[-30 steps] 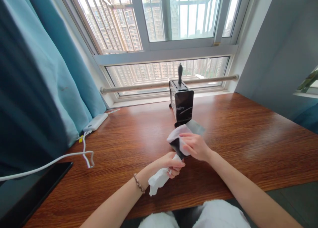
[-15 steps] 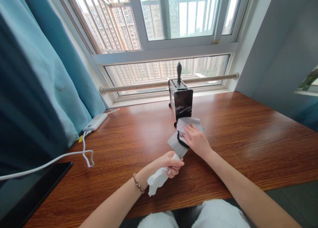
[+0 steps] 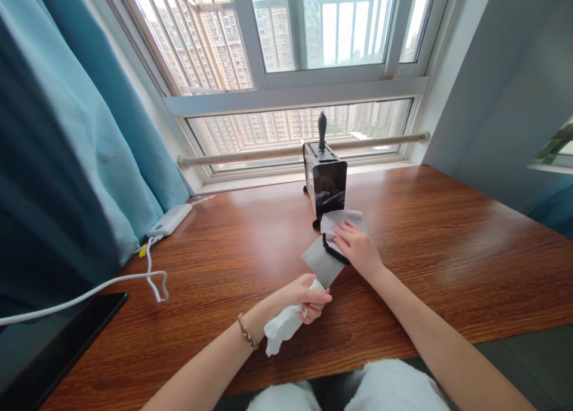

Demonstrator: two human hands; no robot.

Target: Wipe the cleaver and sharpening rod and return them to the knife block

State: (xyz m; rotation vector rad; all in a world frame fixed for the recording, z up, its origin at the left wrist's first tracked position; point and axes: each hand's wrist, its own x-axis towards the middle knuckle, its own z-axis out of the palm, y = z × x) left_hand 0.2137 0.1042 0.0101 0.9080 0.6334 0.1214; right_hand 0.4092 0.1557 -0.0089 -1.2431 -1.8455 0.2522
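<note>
Closely, the left hand (image 3: 308,294) is clenched round a crumpled white tissue (image 3: 284,327), thumb along the top and fingers curled beneath; the near end of a flat grey blade (image 3: 319,263) meets this fist at the thumb side, though whatever the tissue wraps is hidden; from there the blade slants away, forward and to the right, above the table (image 3: 224,238). Its far part passes under a pale cloth (image 3: 335,220) with a black edge (image 3: 333,251); the right hand (image 3: 358,250) lies over that cloth, fingers extended across it; its thumb is not clear, so whether it pinches or merely presses cannot be told. The blade thus spans the space between the two hands, bare nearest the left and covered nearest the right.

Just beyond the cloth stands a black block (image 3: 330,184), upright, with a dark handle (image 3: 322,130) rising from its top; farther left on the table lie a white box (image 3: 170,220), its white cable (image 3: 89,296) and a dark flat screen (image 3: 67,339), beside a blue curtain (image 3: 89,100); behind everything is a window (image 3: 331,34).
</note>
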